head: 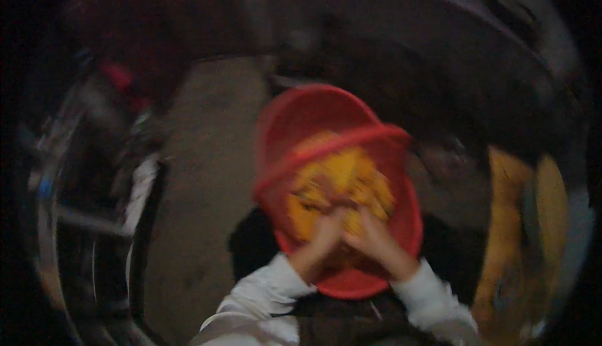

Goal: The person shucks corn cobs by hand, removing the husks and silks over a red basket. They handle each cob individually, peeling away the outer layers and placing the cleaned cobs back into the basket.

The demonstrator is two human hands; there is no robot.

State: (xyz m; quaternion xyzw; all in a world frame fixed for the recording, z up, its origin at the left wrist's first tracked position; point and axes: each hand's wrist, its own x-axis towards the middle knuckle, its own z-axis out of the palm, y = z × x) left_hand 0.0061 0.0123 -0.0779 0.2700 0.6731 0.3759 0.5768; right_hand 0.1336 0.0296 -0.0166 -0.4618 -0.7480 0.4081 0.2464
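A red plastic basket [408, 195] with a raised carrying handle [338, 146] stands in front of me, close to my body. Inside lies a heap of yellow items [345, 172]; their kind is blurred. My left hand [330, 227] reaches over the near rim into the heap. Close beside it, my right hand [371, 233] reaches in too. The two hands almost meet, with fingertips among the yellow items. Motion blur hides whether either hand grips anything. Pale sleeves cover both forearms.
Grey-brown floor [207, 158] shows left of the basket. A dark, metal-edged frame [94, 219] runs along the left. Tall orange-yellow objects [505, 233] stand at the right. Dark, indistinct shapes [423, 73] fill the area beyond the basket.
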